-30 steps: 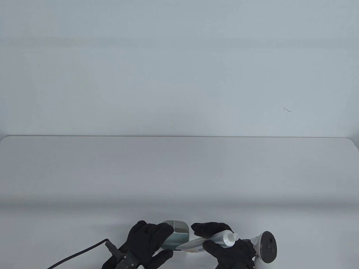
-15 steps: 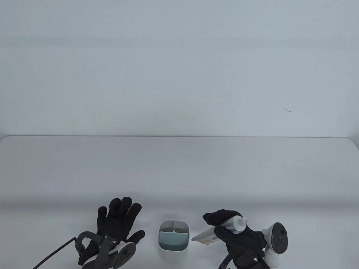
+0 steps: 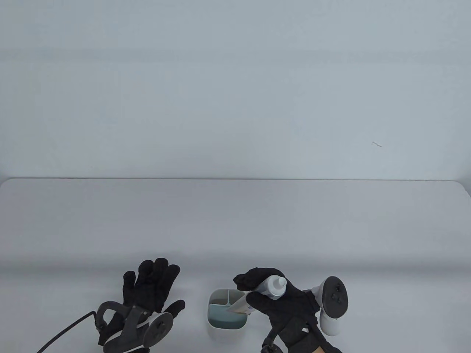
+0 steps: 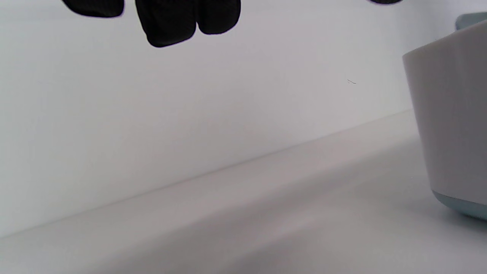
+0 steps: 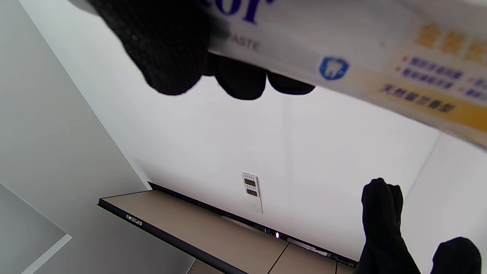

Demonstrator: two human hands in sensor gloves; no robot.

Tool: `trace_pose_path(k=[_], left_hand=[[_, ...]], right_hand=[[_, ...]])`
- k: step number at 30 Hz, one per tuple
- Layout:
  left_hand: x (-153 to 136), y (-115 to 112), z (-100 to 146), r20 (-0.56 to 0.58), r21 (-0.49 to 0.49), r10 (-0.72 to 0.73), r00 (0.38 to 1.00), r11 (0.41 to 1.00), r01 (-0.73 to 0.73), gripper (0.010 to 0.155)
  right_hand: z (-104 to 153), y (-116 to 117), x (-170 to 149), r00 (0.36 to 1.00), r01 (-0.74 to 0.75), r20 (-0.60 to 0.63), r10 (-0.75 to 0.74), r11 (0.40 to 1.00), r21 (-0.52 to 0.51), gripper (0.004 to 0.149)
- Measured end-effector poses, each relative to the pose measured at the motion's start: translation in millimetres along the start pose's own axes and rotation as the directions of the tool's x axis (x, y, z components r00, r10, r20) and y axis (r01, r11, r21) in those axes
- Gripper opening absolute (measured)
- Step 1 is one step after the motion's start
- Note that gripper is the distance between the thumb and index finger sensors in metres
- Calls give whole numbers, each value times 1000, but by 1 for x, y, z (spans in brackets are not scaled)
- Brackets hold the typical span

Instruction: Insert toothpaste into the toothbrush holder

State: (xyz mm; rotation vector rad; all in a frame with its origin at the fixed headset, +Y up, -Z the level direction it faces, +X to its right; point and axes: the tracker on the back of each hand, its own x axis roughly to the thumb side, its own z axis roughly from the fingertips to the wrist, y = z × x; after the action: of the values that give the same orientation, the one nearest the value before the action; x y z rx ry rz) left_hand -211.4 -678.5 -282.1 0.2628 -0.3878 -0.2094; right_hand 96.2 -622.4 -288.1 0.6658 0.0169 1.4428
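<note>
A white toothbrush holder [image 3: 212, 299] with a pale blue inside and several compartments stands near the table's front edge. It shows at the right edge of the left wrist view [image 4: 452, 125]. My right hand [image 3: 279, 305] grips a white toothpaste tube [image 3: 270, 286], cap up and to the right, flat end slanting down over the holder's right side. The tube's printed side fills the top of the right wrist view [image 5: 342, 49]. My left hand [image 3: 147, 290] lies flat and open on the table left of the holder, holding nothing.
A black cable [image 3: 66, 331] runs from my left wrist to the bottom-left edge. The grey table [image 3: 235, 228] reaches back to a pale wall.
My left hand let go of the holder and moved left, spreading flat. My right hand carried the tube left and tilted it more upright, bringing its flat end over the holder.
</note>
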Motion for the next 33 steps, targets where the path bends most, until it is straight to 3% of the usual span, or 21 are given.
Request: trace_pose_path(k=[7,20,33], left_hand=[[0,-2,0,8,0,13,1000,1000,-13,81],[4,-7,0,15,-52,8,1000,999,-7,80],[8,-13,-1,28,-88,-10,1000,996,13,80]], right_hand=[[1,16,-22,999,26,-26,-26,1000,15,88],[10,29,-54,988,-101,-110,109,992,82,89],[15,32,-58,966,-211,-135,220,975,75,84]])
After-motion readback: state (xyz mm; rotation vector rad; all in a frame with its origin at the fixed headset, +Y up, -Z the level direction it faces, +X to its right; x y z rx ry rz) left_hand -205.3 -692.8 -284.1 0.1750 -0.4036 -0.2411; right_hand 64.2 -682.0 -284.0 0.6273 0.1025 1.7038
